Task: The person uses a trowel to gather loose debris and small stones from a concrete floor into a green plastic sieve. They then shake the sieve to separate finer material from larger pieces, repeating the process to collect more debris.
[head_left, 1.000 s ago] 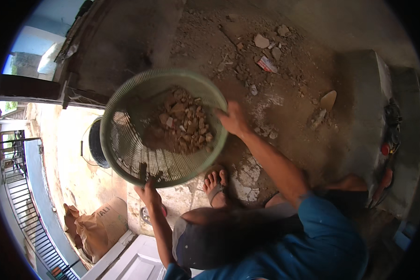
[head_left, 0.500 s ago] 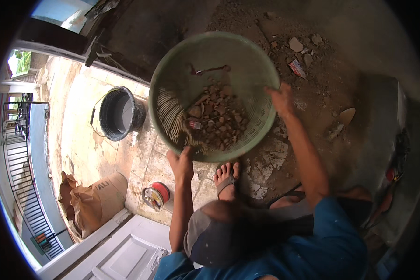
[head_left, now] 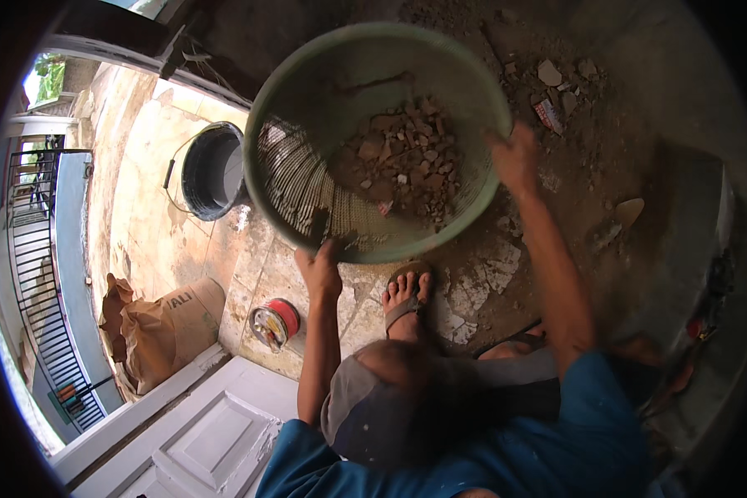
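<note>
Both hands grip the rim of a large round green plastic basket (head_left: 266,108) with slotted sides, held out in front of me. My left hand (head_left: 319,272) closes on its near edge, my right hand (head_left: 516,163) on its right edge, slightly blurred. Inside lies a heap of brown rubble (head_left: 419,153), stones and broken pieces, gathered toward the right of the bottom. A long thin reddish-brown piece (head_left: 380,81) rests at the basket's far side. Light passes through the slots at the left.
Left of the basket stands a black bucket (head_left: 212,172) with a wire handle. Nearby are a red-rimmed reel (head_left: 275,323) and a crumpled brown paper sack (head_left: 170,332). A white panelled door (head_left: 216,448) lies at lower left. Broken shards (head_left: 549,73) litter the dirt floor at upper right.
The basket has shifted up and tilted in both hands. The rubble inside has slid and spread toward the right, and the long thin piece has moved slightly.
</note>
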The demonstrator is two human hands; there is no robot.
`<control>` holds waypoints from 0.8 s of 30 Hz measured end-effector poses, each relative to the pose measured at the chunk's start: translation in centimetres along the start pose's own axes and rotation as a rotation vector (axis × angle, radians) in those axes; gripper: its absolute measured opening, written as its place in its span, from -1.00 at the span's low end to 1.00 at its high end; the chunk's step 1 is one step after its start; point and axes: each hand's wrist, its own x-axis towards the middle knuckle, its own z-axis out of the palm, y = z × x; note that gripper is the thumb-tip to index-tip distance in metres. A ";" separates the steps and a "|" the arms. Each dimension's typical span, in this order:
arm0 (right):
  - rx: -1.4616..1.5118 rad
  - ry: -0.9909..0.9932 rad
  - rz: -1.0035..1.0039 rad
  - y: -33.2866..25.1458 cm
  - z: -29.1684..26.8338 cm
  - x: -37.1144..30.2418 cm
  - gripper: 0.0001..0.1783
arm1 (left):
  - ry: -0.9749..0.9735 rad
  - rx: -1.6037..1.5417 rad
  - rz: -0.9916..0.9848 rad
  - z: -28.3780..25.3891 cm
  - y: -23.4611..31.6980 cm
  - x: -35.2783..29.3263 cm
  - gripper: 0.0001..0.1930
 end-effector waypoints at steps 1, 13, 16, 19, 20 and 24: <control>-0.080 -0.005 -0.070 -0.4 -0.1 -0.2 -0.61 | 0.045 -0.062 -0.078 0.1 -0.3 -0.4 -0.57; -0.533 -0.117 -0.112 -6.0 -3.3 1.2 -0.53 | 0.018 -0.240 -0.441 3.0 -1.6 -3.5 -0.51; -0.540 -0.155 0.056 -7.2 -3.8 1.6 -0.50 | -0.168 -0.311 -0.547 2.5 -2.8 -5.7 -0.62; -0.600 -0.115 -0.340 -8.3 -4.3 2.7 -0.46 | -0.278 -0.558 -0.582 2.2 -5.3 -4.4 -0.69; -0.530 -0.165 -0.199 -8.6 -4.4 3.0 -0.48 | -0.229 -0.379 -0.498 2.2 -5.9 -3.5 -0.75; -0.399 -0.326 -0.058 -9.1 -4.4 3.8 -0.34 | -0.169 -0.335 -0.637 -0.2 -4.6 -1.0 -0.78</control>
